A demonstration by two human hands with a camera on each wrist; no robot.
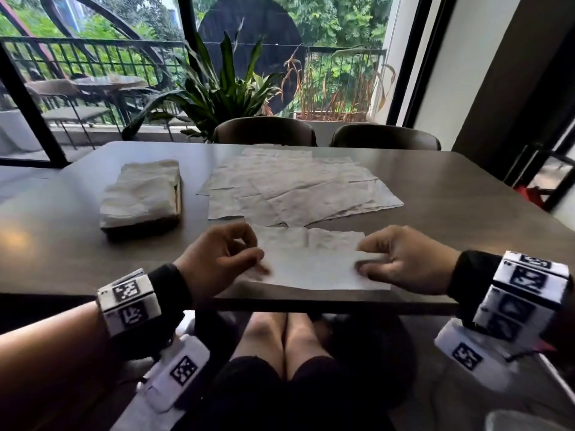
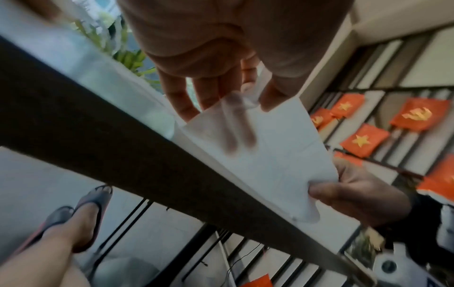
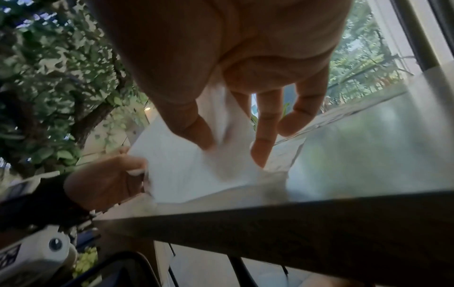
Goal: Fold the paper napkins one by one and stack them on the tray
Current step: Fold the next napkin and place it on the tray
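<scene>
White, lightly creased paper napkin (image 1: 314, 265), half-folded, is held at the table's (image 1: 435, 219) near edge. L. end is pinched by left hand (image 1: 217, 259), r. end by right hand (image 1: 407, 259). Folded stack (image 1: 140, 194) is seen on tray (image 1: 178, 197), far left.

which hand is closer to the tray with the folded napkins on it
Left. The left hand pinches the near napkin just in front and to the right of the tray. The right hand pinches the napkin's other end, farther to the right.
</scene>
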